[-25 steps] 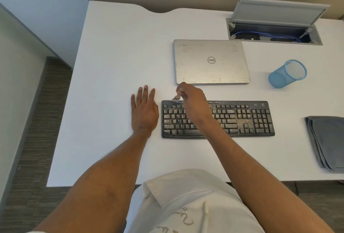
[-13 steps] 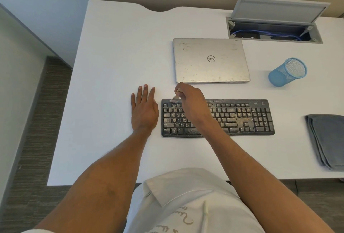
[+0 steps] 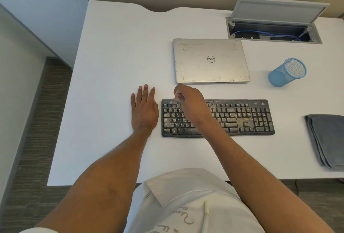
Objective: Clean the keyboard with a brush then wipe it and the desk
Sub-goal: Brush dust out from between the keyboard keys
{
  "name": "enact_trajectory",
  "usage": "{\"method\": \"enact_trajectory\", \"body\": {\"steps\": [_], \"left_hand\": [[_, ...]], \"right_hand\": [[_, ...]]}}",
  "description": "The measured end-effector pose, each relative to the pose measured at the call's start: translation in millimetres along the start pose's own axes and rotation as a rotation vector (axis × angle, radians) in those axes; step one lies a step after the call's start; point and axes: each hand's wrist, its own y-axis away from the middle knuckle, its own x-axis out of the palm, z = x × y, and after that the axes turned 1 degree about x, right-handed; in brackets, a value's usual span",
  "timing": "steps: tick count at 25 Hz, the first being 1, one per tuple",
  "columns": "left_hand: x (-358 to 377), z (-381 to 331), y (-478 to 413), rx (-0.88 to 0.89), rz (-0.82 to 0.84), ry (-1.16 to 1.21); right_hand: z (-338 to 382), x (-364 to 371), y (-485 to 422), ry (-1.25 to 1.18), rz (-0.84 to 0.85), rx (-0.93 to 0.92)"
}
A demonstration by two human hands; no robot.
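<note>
The right hand [image 3: 191,102] pinches a small brush [image 3: 175,100], bristles touching the top-left keys of the dusty black keyboard [image 3: 242,119], which lies on the white desk [image 3: 121,55] at six o'clock of the closed laptop [image 3: 210,60]. The left hand [image 3: 144,110] rests flat at nine o'clock of the keyboard, fingers extended and holding nothing. A folded grey cloth [image 3: 327,139] lies at three o'clock.

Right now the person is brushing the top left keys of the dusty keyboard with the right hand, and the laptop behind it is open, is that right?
Not quite. The head view shows the laptop closed, lid down. The rest holds: the right hand works a small brush on the dusty keyboard's top left keys.
</note>
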Motion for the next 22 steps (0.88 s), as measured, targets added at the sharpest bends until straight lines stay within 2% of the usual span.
{"method": "enact_trajectory", "body": {"steps": [2,6,14,18,22], "left_hand": [[0,0,0,-0.003,0.0,0.002],[0,0,0,-0.004,-0.002,0.0],[0,0,0,-0.001,-0.002,0.0],[-1,0,1,0.0,0.002,-0.002],[-2,-1,0,-0.003,0.006,0.0]], "right_hand": [[0,-2,-1,0.011,-0.04,0.012],[9,-5,4,-0.199,-0.15,-0.018],[9,4,12,-0.303,-0.136,0.099],[7,6,11,-0.278,-0.055,0.16],[11,1,12,-0.357,-0.097,0.172]]}}
